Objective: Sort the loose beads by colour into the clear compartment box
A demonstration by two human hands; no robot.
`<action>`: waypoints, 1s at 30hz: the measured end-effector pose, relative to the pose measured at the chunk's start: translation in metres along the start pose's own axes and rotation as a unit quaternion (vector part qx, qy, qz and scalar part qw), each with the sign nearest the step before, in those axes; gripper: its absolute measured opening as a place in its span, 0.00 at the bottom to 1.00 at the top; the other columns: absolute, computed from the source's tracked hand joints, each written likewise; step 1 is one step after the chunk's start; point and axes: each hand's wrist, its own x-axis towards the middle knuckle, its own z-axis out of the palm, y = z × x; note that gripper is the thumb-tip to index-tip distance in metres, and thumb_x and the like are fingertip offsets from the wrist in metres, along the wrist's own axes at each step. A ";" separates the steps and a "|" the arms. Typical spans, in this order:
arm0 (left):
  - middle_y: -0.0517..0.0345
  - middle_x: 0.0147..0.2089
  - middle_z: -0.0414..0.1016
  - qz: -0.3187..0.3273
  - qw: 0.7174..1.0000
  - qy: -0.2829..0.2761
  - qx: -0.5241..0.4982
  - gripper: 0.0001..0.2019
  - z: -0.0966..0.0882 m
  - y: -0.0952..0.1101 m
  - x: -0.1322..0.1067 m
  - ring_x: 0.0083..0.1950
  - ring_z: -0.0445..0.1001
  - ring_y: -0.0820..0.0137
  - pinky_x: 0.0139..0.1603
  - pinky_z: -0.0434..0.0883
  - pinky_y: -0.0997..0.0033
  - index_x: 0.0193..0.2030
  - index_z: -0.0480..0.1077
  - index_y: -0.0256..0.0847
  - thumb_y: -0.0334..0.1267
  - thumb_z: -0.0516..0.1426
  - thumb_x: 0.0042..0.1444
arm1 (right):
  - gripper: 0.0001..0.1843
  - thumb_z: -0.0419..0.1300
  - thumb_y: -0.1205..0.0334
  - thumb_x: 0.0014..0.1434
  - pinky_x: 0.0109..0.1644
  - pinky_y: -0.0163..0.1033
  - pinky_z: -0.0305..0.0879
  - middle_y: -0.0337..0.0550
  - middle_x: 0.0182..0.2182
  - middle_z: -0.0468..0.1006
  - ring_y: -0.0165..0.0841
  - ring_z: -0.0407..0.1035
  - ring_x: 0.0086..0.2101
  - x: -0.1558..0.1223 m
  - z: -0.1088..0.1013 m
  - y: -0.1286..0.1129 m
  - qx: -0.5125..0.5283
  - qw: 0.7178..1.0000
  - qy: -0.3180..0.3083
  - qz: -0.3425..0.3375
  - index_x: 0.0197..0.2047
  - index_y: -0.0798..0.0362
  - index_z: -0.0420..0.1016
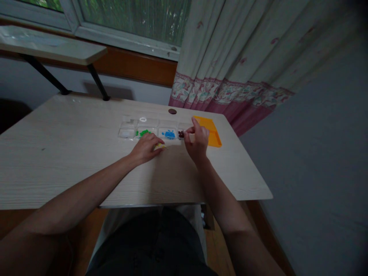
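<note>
On the table, my left hand (146,148) curls around a small yellow-and-white piece (160,146) between thumb and fingers; its exact kind is too small to tell. My right hand (198,142) hovers by the right end of a clear plastic compartment box, thumb and forefinger pinched together. Whatever sits in that pinch is too small to make out. The clear box (126,133) has green pieces (143,132), blue pieces (169,134) and dark brown pieces (181,134) in separate compartments. The right hand partly hides the brown ones.
A yellow-orange tray (215,138) lies just right of my right hand, partly covered by it. A round brown disc (172,111) is at the table's back edge. A raised shelf (57,48) stands at the back left, and a curtain (207,90) hangs behind the table.
</note>
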 end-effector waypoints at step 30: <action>0.49 0.42 0.70 -0.032 0.998 0.018 0.057 0.09 -0.006 0.008 0.003 0.48 0.66 0.58 0.51 0.66 0.56 0.45 0.77 0.42 0.38 0.58 0.60 | 0.09 0.62 0.56 0.64 0.52 0.47 0.51 0.43 0.46 0.79 0.41 0.64 0.49 -0.012 0.030 -0.010 -0.031 0.952 -0.290 -0.091 0.44 0.46 0.83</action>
